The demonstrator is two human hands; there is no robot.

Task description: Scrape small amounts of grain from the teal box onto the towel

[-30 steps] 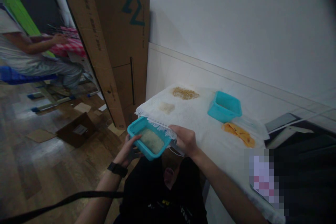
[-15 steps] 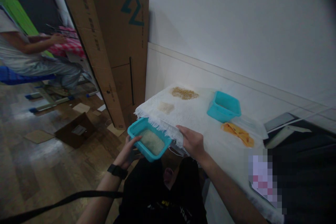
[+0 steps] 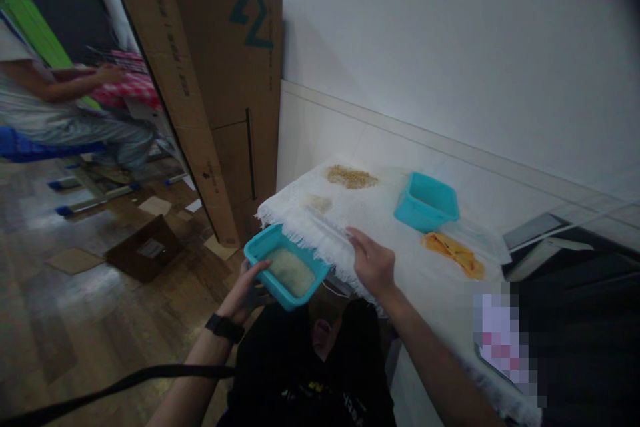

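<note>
My left hand (image 3: 249, 290) grips the near left rim of a turquoise plastic tub (image 3: 255, 250), thumb over the inside. White grains that look like rice (image 3: 295, 271) cover its bottom. The tub sits just below the fringed edge of a white cloth (image 3: 380, 233) on the table. Over that edge my right hand (image 3: 373, 260) is closed on a thin, pale, straight strip (image 3: 327, 225), whose exact kind I cannot make out. Beyond the strip lies a small patch of white grains (image 3: 320, 203). Farther back is a pile of tan grains (image 3: 351, 177).
A second turquoise tub (image 3: 427, 203) stands at the right on the table, with a folded orange cloth (image 3: 454, 255) beside it. A tall cardboard box (image 3: 225, 80) leans at the back left. Cardboard pieces (image 3: 143, 247) lie on the floor. Another person (image 3: 65, 87) sits at the far left.
My right hand and the pale strip have moved slightly away from me and to the right, over the cloth. The white patch looks smaller. The tub in my left hand has barely moved.
</note>
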